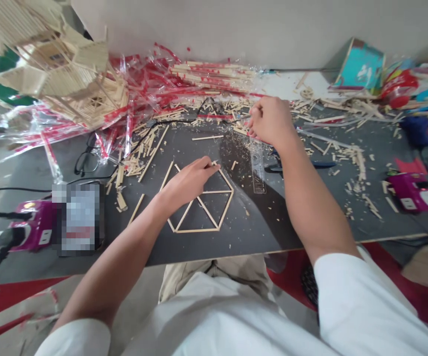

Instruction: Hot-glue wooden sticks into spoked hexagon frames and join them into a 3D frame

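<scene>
Through the head camera I see a dark worktop (195, 247) across the middle of my view, with a large craft-stick model house (65, 84) looming past its back left corner. Red-and-clear plastic wrap (143, 84) is heaped along the back edge, and loose sticks and shavings lie scattered, probably left where they fell during cutting. Near the front edge, a hexagonal stick frame (202, 230) lies flat. The left hand (188, 183) rests over it with its fingers (212, 167) closed on what looks like 1 short stick (214, 163), apparently to hold that piece at the frame's upper right. The right hand (271, 121) hovers nearer the back edge, fingers curled shut around something I cannot make out. A clear ruler (258, 170) lies just beneath it, seemingly kept within easy reach.
</scene>
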A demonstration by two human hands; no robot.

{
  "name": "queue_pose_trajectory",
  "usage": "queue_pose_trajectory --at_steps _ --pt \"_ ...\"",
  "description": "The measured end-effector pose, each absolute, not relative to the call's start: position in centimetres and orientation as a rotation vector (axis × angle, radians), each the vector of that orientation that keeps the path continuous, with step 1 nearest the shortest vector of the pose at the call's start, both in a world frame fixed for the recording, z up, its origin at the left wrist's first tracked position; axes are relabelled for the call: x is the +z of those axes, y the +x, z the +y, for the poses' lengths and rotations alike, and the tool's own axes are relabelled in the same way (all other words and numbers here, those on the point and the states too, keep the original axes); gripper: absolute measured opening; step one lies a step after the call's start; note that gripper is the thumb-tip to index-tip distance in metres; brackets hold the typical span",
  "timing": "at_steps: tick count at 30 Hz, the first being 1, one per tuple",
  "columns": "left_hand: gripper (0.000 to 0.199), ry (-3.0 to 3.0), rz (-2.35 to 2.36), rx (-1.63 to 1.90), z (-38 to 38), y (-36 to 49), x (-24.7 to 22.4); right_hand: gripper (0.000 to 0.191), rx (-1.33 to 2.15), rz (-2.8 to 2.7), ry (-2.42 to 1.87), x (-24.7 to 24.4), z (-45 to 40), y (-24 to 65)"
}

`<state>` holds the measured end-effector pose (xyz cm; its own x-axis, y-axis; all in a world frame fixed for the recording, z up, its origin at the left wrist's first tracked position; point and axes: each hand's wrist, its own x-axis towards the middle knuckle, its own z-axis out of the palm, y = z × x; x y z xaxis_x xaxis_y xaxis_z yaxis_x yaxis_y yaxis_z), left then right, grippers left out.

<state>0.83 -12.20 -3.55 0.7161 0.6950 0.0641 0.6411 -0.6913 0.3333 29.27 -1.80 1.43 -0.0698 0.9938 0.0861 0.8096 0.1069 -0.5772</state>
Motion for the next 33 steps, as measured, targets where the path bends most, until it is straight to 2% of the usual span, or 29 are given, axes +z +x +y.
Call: queue_pose_trajectory --at_steps 3,8,12,15,17,18,21,22,28,33 --pt "0.067 2.619 1.040 0.304 -12.0 0.7 -3.9 0.021 0.607 -1.759 -1.821 1.1 -1.5 29.0" --pt "0.065 2.583 1.038 0.302 -11.8 0.6 -3.9 0.002 0.807 -1.703 -1.660 0.3 -1.3 28.3" --pt "0.065 2.564 1.049 0.317 -11.9 0.7 -3.9 0.015 0.927 -1.775 -1.643 -1.0 -2.1 26.5" --pt "0.064 2.568 1.048 0.362 -11.8 0.7 -4.2 0.038 0.932 -1.818 -1.638 -1.9 -2.5 25.1" --pt "0.063 2.567 1.037 0.381 -11.7 0.7 -4.4 0.052 1.080 -1.696 -1.602 -2.1 -2.5 24.5" --pt "0.063 2.562 1.031 0.381 -11.6 0.7 -4.5 0.050 1.178 -1.599 -1.575 -2.1 -2.4 24.3" --pt "0.062 2.548 1.028 0.363 -11.4 0.7 -4.5 0.019 1.363 -1.314 -1.519 -1.9 -2.2 24.0" --pt "0.063 2.549 1.029 0.354 -11.4 0.7 -4.5 0.016 1.371 -1.245 -1.525 -1.9 -2.1 24.0" --pt "0.062 2.572 1.057 0.349 -11.6 0.9 -4.0 0.025 1.208 -1.208 -1.555 -2.8 -2.3 23.7" --pt "0.044 2.513 1.072 0.419 -11.5 0.6 -3.6 0.015 1.054 -1.353 -1.446 -2.6 -2.5 23.9"
